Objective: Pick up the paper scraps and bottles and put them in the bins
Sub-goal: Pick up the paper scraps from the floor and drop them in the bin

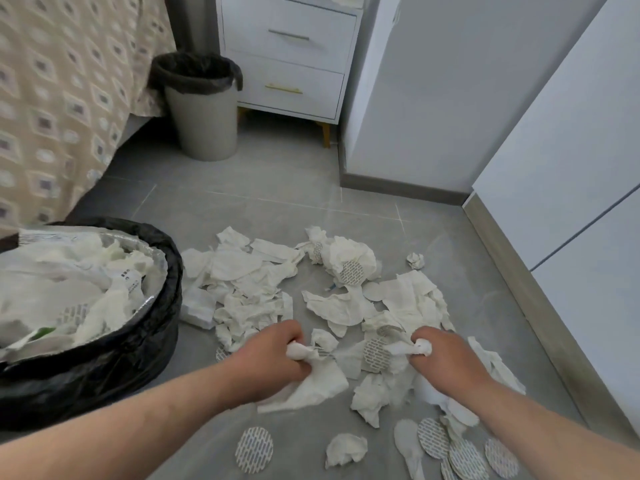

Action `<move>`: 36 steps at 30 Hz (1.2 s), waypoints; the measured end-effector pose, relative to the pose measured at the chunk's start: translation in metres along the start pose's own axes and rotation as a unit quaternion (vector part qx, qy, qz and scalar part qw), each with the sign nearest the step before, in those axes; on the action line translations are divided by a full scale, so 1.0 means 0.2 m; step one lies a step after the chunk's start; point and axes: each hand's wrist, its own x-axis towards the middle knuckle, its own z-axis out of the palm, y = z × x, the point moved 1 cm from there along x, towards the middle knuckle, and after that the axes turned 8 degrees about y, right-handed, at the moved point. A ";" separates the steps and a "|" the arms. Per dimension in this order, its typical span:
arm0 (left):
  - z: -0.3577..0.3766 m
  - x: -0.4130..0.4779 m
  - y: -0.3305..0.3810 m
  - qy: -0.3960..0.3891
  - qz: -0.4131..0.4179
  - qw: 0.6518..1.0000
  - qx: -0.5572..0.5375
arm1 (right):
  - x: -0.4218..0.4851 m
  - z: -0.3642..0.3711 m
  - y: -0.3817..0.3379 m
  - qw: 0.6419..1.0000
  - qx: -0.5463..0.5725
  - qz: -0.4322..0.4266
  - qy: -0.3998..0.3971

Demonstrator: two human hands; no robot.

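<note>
legible text: none | small dark print is seen on a white paper label [130, 279] inside the black-lined round bin [172, 271], too blurred to be read | rows of dashed marks are seen on round silver-grey foil discs [254, 450] on the grey tiled floor [277, 202], undecipherable

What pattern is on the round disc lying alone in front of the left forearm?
The round disc is white with rows of short dark dashes, clearest in the head view.
</note>
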 end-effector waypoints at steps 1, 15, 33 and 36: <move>-0.07 -0.03 0.04 0.014 0.000 1.000 -0.012 | 0.02 -0.05 -0.04 1.000 0.002 -0.010 0.006; -1.31 -0.41 -0.11 0.354 -0.028 0.932 0.068 | 0.03 -0.34 -0.58 0.992 0.098 -0.069 0.038; -1.10 -0.15 -0.77 0.125 -0.239 0.932 0.242 | -0.01 -0.45 -1.54 0.936 0.297 -0.175 0.077; -1.15 -0.17 -0.74 0.138 -0.222 0.946 0.194 | 0.01 -0.45 -1.60 0.933 0.303 -0.179 0.075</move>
